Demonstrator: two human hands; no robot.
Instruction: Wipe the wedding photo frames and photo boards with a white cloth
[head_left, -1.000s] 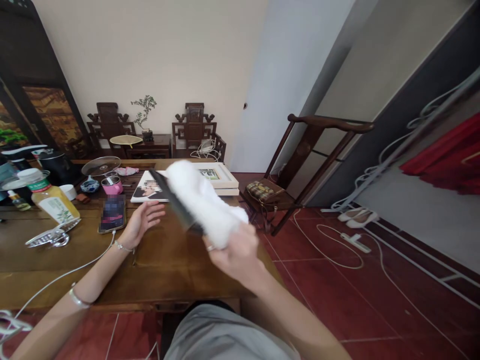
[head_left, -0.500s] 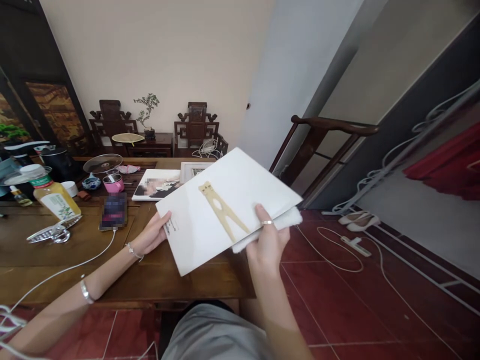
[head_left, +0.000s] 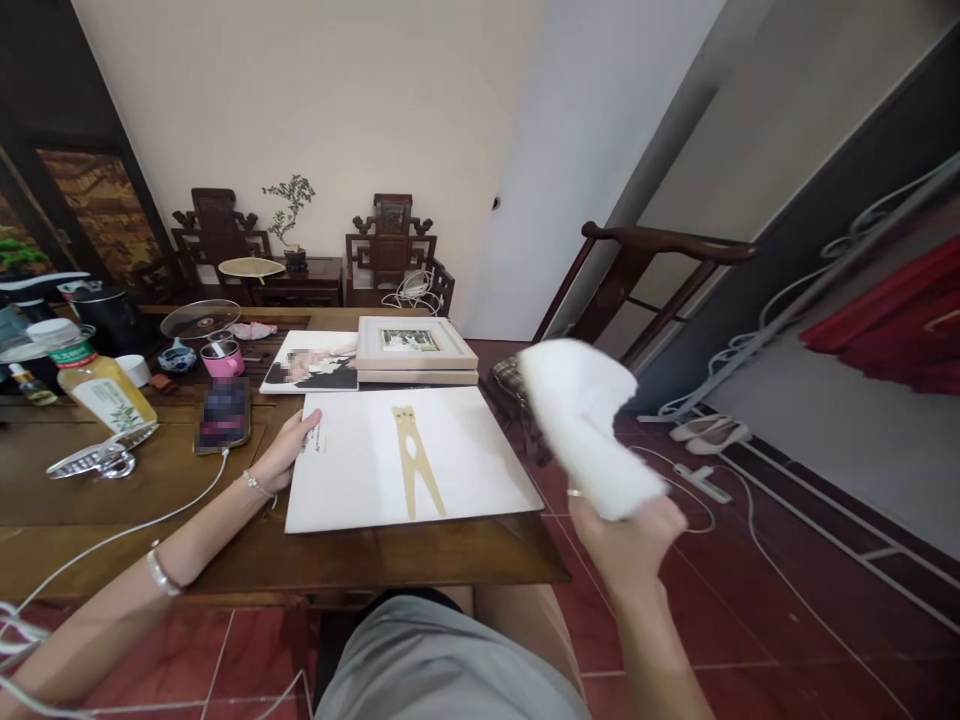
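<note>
A flat white panel (head_left: pixel 487 455) with a tan, long-legged cat figure lies low over the table's near right part; whether it fully rests there I cannot tell. My left hand (head_left: pixel 283 452) grips its left edge, thumb on top. Off the table's right side, my right hand (head_left: pixel 634 545) is closed around a white cloth (head_left: pixel 581 405), which is blurred and flares upward, apart from the panel.
Behind the panel are stacked picture frames (head_left: pixel 457 345) and a photo print (head_left: pixel 315 370). Further left stand a phone (head_left: pixel 223 412) on a cable, a silver hair claw (head_left: pixel 105 452), a pink mug (head_left: pixel 223 358) and a bottle (head_left: pixel 105 385). A wooden chair (head_left: pixel 667 240) stands right.
The panel has come down from a tilted hold towards the table. My right hand has let go of it and swung right with the cloth, while my left hand keeps its edge.
</note>
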